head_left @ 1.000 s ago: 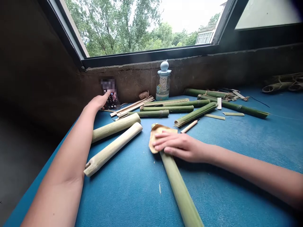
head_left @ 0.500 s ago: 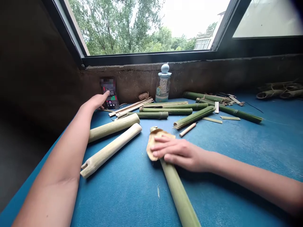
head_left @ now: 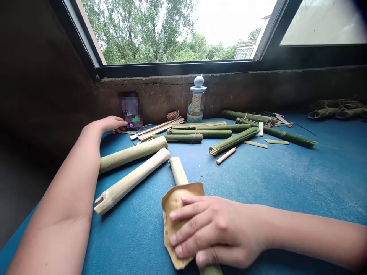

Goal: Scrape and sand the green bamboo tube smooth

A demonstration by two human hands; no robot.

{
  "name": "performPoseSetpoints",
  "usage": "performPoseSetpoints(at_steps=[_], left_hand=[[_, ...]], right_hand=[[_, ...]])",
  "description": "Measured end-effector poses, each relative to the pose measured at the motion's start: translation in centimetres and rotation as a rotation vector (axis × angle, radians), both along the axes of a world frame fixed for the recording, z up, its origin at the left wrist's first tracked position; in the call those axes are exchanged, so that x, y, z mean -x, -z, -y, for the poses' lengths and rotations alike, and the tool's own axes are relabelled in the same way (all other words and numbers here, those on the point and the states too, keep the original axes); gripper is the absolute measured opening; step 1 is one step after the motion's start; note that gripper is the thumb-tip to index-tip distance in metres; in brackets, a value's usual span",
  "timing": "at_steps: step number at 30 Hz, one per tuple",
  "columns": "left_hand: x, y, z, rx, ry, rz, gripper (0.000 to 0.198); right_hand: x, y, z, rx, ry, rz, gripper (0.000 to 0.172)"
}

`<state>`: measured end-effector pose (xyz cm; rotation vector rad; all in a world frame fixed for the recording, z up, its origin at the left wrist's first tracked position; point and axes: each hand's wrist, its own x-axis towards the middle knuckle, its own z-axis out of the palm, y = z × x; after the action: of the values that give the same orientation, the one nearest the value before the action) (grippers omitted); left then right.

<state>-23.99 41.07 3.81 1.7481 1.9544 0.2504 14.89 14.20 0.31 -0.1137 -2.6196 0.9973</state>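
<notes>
**Folded sandpaper clasped over a pale bamboo tube on a blue mat**

The bamboo tube (head_left: 177, 170) lies on the blue mat (head_left: 258, 191), running from just below the middle of the view down toward the bottom edge, with most of its length hidden. Its exposed upper end is rounded and smooth, a pale cream shading into yellow-green, and a sliver of green-yellow shows again at the lower frame edge. Tan folded sandpaper (head_left: 173, 206), creased and slightly buckled, covers the middle of the tube. The right hand (head_left: 220, 233) is closed over it, fingers spread and curved, pressing the sheet around the bamboo.

The left hand (head_left: 110, 124) holds nothing that can be seen. It lies relaxed and partly open, with lightly curled fingers at the foot of a propped-up phone (head_left: 130, 110), whose screen is blurred. Whether they touch the phone cannot be told.

Just left of the sandpaper lie two more pale bamboo tubes, one with a notched end (head_left: 129, 179) and one greener (head_left: 132, 154). Farther back are a bundle of green bamboo splints (head_left: 233, 140), a short wooden stick (head_left: 226, 156), a ball of twine (head_left: 172, 115), and a glass jar with a blue lid (head_left: 196, 103), set against the concrete sill (head_left: 160, 99).
</notes>
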Motion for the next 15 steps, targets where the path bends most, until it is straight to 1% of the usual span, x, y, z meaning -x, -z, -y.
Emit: performPoseSetpoints(at_steps=[1, 2, 3, 4, 7, 8, 9, 10, 11, 13, 14, 15], left_hand=[[0.0, 0.0, 0.0, -0.007, 0.007, -0.018, 0.034], [-0.1, -0.1, 0.1, -0.012, 0.012, -0.036, 0.035], [-0.2, -0.1, 0.1, -0.016, 0.016, -0.054, 0.036], [-0.2, -0.2, 0.1, -0.016, 0.017, -0.069, 0.036], [-0.3, -0.2, -0.1, -0.006, 0.006, -0.073, 0.037], [-0.2, -0.1, -0.2, -0.001, 0.000, -0.064, 0.037], [-0.1, -0.1, -0.3, 0.002, -0.004, -0.056, 0.036], [0.0, 0.0, -0.4, 0.003, -0.006, -0.050, 0.036], [0.2, 0.0, -0.6, 0.001, -0.003, -0.049, 0.036], [0.4, 0.1, -0.7, -0.011, 0.014, -0.061, 0.036], [0.4, 0.1, -0.7, -0.014, 0.026, -0.070, 0.037], [0.4, 0.0, -0.7, -0.012, 0.040, -0.081, 0.038]], right_hand=[[0.2, 0.0, 0.3, -0.011, -0.042, 0.005, 0.030], [0.0, 0.1, 0.0, -0.025, -0.036, -0.001, 0.030], [-0.5, 0.5, -0.8, -0.037, 0.011, -0.020, 0.030], [-1.3, 1.0, -2.0, -0.041, 0.088, -0.046, 0.031], [-3.8, 2.3, -5.5, -0.027, 0.395, -0.084, 0.033], [-4.2, 2.4, -6.0, -0.025, 0.450, -0.077, 0.033], [-4.1, 2.3, -5.8, -0.029, 0.460, -0.069, 0.033], [-3.6, 2.0, -5.2, -0.041, 0.419, -0.062, 0.033], [-2.9, 1.7, -4.3, -0.056, 0.343, -0.054, 0.032], [-1.2, 0.9, -2.2, -0.071, 0.151, -0.040, 0.030], [-0.7, 0.7, -1.6, -0.070, 0.077, -0.039, 0.029], [-0.5, 0.6, -1.5, -0.067, 0.045, -0.042, 0.029]])
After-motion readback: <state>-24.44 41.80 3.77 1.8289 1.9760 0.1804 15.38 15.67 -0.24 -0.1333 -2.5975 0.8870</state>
